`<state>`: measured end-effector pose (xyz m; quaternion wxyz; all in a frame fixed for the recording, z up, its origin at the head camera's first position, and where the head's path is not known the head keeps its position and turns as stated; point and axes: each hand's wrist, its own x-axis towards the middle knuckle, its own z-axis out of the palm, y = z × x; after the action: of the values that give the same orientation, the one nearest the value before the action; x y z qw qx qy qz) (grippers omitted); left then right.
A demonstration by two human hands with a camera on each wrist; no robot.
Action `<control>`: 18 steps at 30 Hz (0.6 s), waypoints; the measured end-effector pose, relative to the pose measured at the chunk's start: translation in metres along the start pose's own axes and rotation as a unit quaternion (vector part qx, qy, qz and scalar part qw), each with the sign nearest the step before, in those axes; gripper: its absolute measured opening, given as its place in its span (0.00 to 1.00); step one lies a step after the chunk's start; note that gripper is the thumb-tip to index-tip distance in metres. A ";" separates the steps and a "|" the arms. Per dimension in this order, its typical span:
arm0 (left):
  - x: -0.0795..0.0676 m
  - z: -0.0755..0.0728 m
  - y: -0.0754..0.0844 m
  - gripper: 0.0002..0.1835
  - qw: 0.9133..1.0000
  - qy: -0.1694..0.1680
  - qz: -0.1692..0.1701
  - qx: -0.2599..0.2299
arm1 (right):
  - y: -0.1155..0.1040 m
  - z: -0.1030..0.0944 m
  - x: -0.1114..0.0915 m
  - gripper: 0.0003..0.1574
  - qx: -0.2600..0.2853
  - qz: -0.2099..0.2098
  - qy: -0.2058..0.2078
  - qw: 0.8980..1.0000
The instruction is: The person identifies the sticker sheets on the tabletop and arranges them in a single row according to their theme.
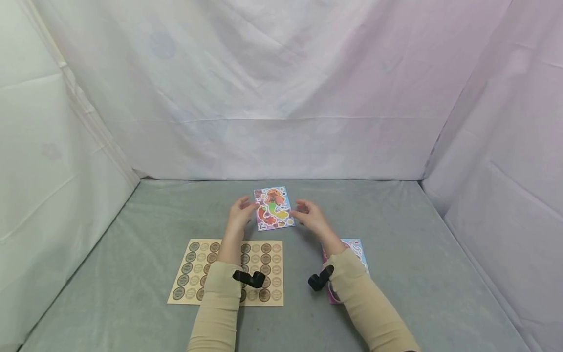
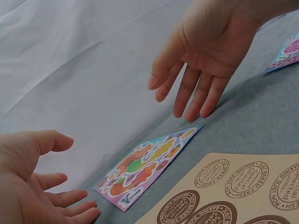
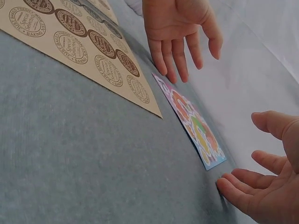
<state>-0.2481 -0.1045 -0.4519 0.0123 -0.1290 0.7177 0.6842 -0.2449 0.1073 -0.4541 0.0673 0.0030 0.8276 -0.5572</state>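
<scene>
A colourful sticker sheet with orange, green and yellow shapes lies flat near the back middle of the table. On its left side is my left hand, fingers spread and loosely bent, with nothing in it. My right hand is at the sheet's right edge, likewise relaxed and holding nothing. Both wrist views show the palms facing each other, with the sheet lying between the hands. In the right wrist view, the right fingertips are right by the sheet's near corner.
A tan sheet of round brown labels lies front left, partly under my left forearm. Another pink and blue sticker sheet lies front right, mostly hidden by my right forearm. White cloth hangs behind the grey table and along its sides.
</scene>
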 end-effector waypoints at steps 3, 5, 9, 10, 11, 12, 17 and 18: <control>0.001 0.000 -0.001 0.34 1.000 -0.006 -0.012 -0.003 | 0.000 0.002 0.002 0.35 0.004 0.001 -0.005 1.000; 0.002 0.001 -0.002 0.35 1.000 -0.010 -0.018 -0.006 | 0.000 0.003 0.001 0.35 0.001 -0.012 -0.003 1.000; 0.003 0.002 -0.003 0.36 0.999 -0.017 -0.027 -0.011 | 0.001 0.006 0.000 0.37 0.016 -0.011 -0.009 1.000; 0.003 0.003 -0.004 0.36 0.999 -0.020 -0.029 -0.012 | 0.002 0.007 0.000 0.37 0.022 -0.005 -0.010 1.000; 0.003 0.003 -0.004 0.36 0.999 -0.022 -0.030 -0.012 | 0.002 0.007 0.001 0.37 0.030 0.007 -0.014 0.999; 0.003 0.004 -0.004 0.36 0.999 -0.022 -0.032 -0.011 | 0.002 0.007 0.001 0.37 0.036 0.012 -0.016 0.999; 0.001 0.005 -0.003 0.37 0.999 -0.030 -0.036 -0.017 | 0.002 0.008 0.001 0.37 0.041 0.024 -0.014 0.999; 0.000 0.006 -0.003 0.37 0.999 -0.031 -0.037 -0.019 | 0.002 0.008 0.001 0.36 0.042 0.026 -0.013 0.999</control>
<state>-0.2486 -0.0992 -0.4557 0.0574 -0.1342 0.6987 0.7003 -0.2450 0.1002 -0.4590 0.0928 0.0201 0.8020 -0.5898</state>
